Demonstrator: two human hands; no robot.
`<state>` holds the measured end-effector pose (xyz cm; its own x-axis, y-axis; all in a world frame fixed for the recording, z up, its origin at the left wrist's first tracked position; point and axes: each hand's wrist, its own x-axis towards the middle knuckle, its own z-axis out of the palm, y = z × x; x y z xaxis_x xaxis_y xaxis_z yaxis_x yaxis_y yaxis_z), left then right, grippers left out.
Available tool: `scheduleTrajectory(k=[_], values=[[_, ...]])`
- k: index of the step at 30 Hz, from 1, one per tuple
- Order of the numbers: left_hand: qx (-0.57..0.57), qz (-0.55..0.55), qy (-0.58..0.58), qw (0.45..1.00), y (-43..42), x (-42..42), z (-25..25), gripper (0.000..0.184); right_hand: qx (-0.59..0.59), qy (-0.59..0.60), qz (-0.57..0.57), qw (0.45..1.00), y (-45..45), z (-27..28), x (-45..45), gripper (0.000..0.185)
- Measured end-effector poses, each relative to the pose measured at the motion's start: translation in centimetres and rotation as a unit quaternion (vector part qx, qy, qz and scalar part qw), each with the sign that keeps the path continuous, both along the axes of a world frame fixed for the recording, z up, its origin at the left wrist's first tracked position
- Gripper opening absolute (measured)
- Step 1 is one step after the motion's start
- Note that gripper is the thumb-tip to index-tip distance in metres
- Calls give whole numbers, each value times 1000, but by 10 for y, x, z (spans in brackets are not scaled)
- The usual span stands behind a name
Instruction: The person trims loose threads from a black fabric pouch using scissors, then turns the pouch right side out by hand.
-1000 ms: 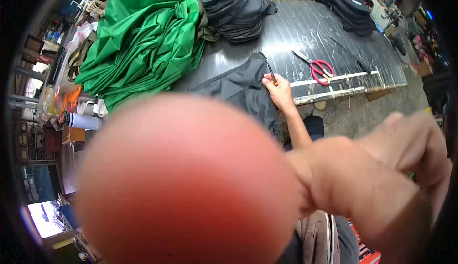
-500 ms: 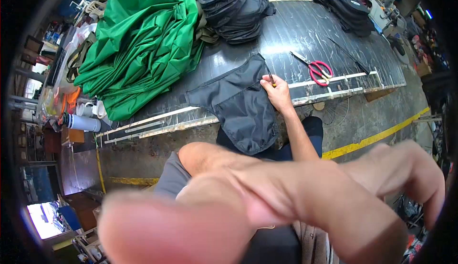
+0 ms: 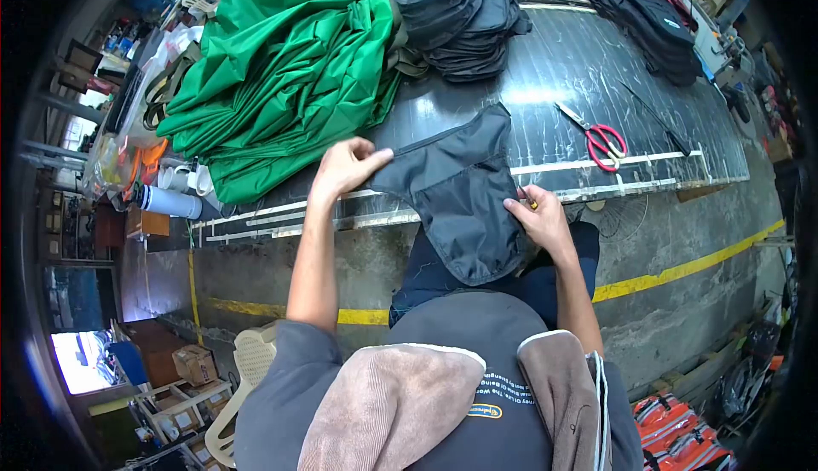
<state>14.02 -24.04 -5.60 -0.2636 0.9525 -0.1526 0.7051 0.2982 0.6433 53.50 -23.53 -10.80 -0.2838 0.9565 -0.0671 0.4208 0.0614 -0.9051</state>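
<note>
- Black fabric drapes from table toward lap, probably for support.
- Left hand at narrow end; grip unclear.
- Right hand: fingers closed on yellow-banded tool, fabric alongside.

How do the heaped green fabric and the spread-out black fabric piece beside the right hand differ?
Size: the heaped green fabric is far bulkier than the thin black fabric piece.
Pose: the green heap is bunched into deep folds; the black piece is spread out, its lower part extending past the dark glossy table's front edge.
Colour: bright green heap, black piece.
Both are wrinkled cloth.
</note>
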Motion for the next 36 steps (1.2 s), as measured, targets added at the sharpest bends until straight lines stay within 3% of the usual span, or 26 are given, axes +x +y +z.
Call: scheduleTrajectory(k=[2,5,7,9,12,15,18,19,21,23,25,28,36], values=[[-75,4,-85,994,-10,-10,-9,31,0,-12,-6,1000,2,-2,1,33],[67,93,-218,969,-27,-33,-34,30,-8,-21,-15,1000,3,-1,-2,32],[92,138,-117,979,-35,-50,-43,33,-9,-22,-14,1000,5,1,-1,31],[90,159,-210,960,-44,-52,-43,40,-2,-11,-16,1000,4,3,-2,29],[19,169,-239,956,-47,-27,-19,45,-1,-17,-15,1000,4,3,-3,28],[-33,60,-244,967,-44,-24,-30,39,-5,-20,-18,1000,3,-2,-2,28],[14,103,-270,957,-45,-24,-39,31,-11,-28,-18,999,3,2,-1,28],[49,127,-308,942,-46,-24,-34,20,-11,-29,-18,999,3,3,-1,28],[127,164,-245,947,-46,-29,-39,23,-2,-28,-16,999,1,0,1,28],[112,201,-251,940,-53,-39,-35,33,20,-22,-13,999,2,-7,3,29],[124,182,-263,939,-58,-41,-28,36,17,-13,-14,1000,1,-9,3,29],[207,115,-191,953,-61,-23,-9,28,15,-2,-19,1000,3,-10,2,29],[7,21,-97,995,-48,-16,-6,15,12,-25,-19,999,0,0,3,27]])
